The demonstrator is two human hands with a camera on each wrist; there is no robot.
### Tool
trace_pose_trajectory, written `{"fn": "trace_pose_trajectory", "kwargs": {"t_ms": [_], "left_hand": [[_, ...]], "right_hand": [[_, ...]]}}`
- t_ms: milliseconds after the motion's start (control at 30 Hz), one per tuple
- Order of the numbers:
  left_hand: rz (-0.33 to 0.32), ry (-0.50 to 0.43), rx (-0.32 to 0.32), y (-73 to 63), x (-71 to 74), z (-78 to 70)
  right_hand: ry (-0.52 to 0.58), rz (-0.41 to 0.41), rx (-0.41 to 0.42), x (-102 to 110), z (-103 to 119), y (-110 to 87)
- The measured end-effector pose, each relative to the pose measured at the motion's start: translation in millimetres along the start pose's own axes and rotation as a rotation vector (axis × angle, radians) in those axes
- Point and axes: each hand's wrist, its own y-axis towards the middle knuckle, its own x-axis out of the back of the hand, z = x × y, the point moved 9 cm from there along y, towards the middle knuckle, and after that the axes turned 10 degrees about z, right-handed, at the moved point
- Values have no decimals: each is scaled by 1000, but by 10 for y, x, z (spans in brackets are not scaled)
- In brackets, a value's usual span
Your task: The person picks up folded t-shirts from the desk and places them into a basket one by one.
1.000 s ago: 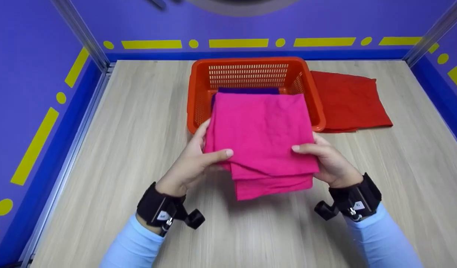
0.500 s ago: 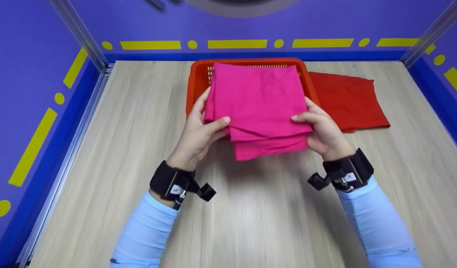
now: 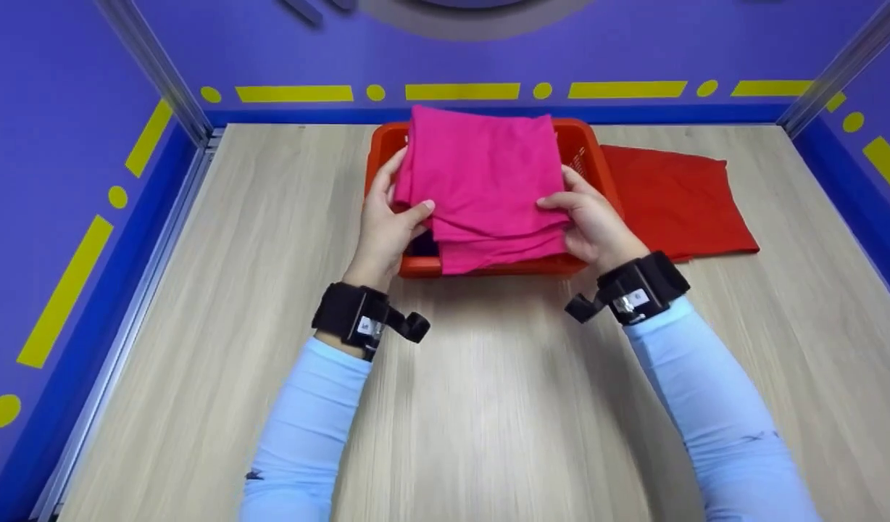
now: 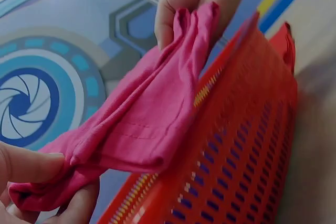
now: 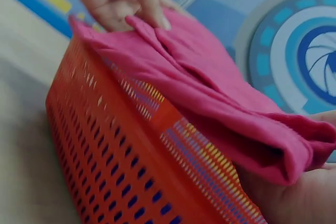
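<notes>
A folded pink cloth [image 3: 488, 174], perhaps a garment, is held level over the red-orange plastic basket [image 3: 422, 267]. My left hand [image 3: 381, 226] grips its left edge, thumb on top and fingers underneath. On the opposite edge my right hand [image 3: 593, 221] pinches the fabric the same way. In the left wrist view the pink cloth [image 4: 152, 103] sags a little between both hands, above the rim of the basket [image 4: 236, 135]. From the right wrist view its folded layers show above the basket wall [image 5: 115, 150]. Dark purple fabric [image 3: 422, 244] lies inside the basket, mostly hidden beneath the pink cloth.
A folded red cloth [image 3: 680, 203] lies on the wooden table [image 3: 488, 406], against the basket's right side. Blue-purple panels [image 3: 285, 51] with yellow marks stand behind the table and along both sides. Metal posts [image 3: 151, 65] mark the corners.
Both hands have carried the pink cloth forward, away from the body, from the basket's front edge to over its opening, then slightly left. The basket and red cloth have stayed in place.
</notes>
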Motion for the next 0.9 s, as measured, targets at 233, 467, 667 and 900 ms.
{"fn": "trace_pose_trajectory", "kwargs": {"t_ms": [233,467,667,900], "left_hand": [[-5,283,-12,108,53,82],[63,633,-58,162,-78,37],[98,774,20,212,-114,125],[127,878,110,246,-113,209]], "right_hand": [[-73,-96,-114,134,-151,110],[-203,-117,-181,165,-161,162],[-238,-128,-207,238,-186,193],[-309,-139,-218,267,-226,225]]}}
